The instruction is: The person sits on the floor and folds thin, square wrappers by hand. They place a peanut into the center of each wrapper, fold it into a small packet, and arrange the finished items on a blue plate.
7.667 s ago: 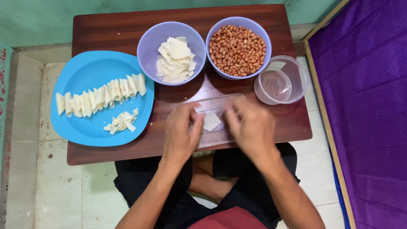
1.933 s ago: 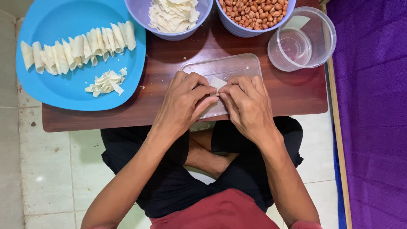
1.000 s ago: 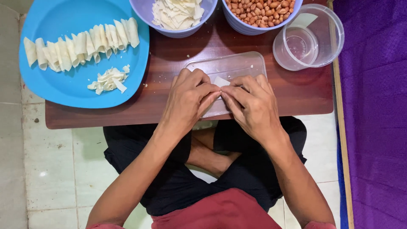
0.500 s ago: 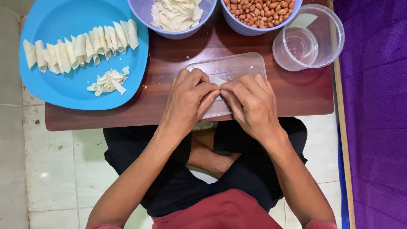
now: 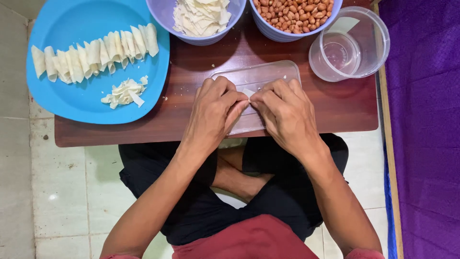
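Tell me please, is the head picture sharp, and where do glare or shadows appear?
Head view: sharp across the hands and table, with no motion blur; soft even light; pale glare on the wooden table below the bowls and on the clear round container; a faint shadow under the left hand and right hand; the bowls are cut off at the top.

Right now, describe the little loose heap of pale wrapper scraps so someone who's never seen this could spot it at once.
Start at the low brown wooden table, then go to the big round blue plastic plate at its left end. On it, just below the long row of neatly rolled pale wrappers, sits the small heap of pale scraps: jumbled and torn, not rolled or lined up.
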